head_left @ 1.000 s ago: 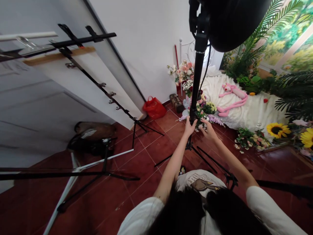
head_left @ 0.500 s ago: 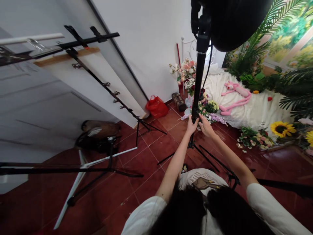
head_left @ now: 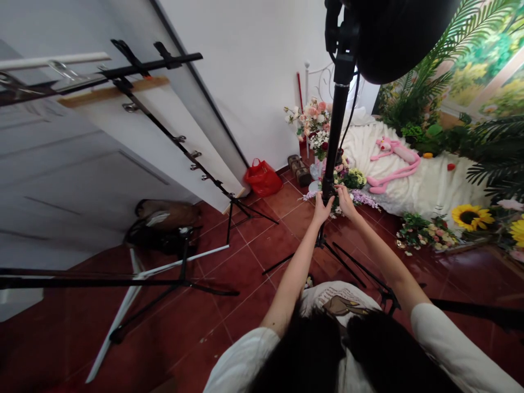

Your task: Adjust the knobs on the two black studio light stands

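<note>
1. Black stand (head_left: 337, 131) stands on the red tile floor (head_left: 245, 273), near the left end of the white cover's (head_left: 434, 188) front edge. Its thin legs (head_left: 346, 265) spread out low on the floor.
2. A big black head (head_left: 403, 38) hangs out to one side at the top, and a cord (head_left: 352, 113) droops beside the pole. I think that makes the top heavy.
3. The left hand (head_left: 320, 210) is wrapped around the pole just under the thick collar (head_left: 328, 187). Its thumb is in front, and some fingers hide behind.
4. The right hand (head_left: 346, 203) is on the other side, with bent fingers up against the collar. I cannot tell if they are pinching a knob or only touching it.
5. It looks like the hands are working at that collar. To do it well, hold the pole tight with the left hand, and turn or press only a little with the right.
6. If the collar gets loose, the top part could slide down, so fingers should stay out of its way.
7. Flowers (head_left: 317, 114) show just past the pole, so it should not swing that way.
</note>
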`<action>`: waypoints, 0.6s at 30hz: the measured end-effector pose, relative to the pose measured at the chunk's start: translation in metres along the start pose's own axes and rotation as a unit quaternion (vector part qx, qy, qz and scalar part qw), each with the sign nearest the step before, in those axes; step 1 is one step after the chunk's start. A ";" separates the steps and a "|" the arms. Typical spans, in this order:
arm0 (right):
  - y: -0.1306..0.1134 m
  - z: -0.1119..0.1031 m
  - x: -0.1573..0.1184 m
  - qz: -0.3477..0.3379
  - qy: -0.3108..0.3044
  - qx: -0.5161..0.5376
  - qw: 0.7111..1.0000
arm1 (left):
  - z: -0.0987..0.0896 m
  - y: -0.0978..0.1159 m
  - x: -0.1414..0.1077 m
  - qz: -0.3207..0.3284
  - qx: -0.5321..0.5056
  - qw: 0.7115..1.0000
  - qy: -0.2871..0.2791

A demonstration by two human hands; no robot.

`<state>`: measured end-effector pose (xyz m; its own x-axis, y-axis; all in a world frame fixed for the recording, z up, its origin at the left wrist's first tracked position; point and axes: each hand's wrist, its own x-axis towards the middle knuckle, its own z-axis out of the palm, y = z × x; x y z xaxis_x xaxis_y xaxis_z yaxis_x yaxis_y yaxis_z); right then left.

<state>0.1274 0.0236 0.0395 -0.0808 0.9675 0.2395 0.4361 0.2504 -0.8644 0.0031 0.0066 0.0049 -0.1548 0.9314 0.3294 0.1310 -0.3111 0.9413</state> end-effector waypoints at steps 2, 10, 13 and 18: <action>0.002 0.002 0.005 0.025 0.002 0.019 1.000 | 0.000 0.000 0.000 0.010 0.005 1.000 0.000; 0.019 0.004 0.005 0.034 0.012 0.150 0.988 | 0.000 -0.002 0.001 0.027 0.025 0.999 -0.010; 0.022 0.006 0.002 0.047 0.021 0.190 0.980 | -0.001 -0.001 0.001 0.036 0.019 0.999 -0.012; 0.016 0.008 0.007 0.045 0.054 0.186 0.980 | -0.002 0.000 0.001 0.022 0.025 0.999 -0.018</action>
<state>0.1272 0.0344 0.0236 0.0479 0.9820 0.1824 0.0780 0.1784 -0.9809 0.0009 0.0066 0.0055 -0.1127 0.9237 0.3662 0.1852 -0.3425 0.9211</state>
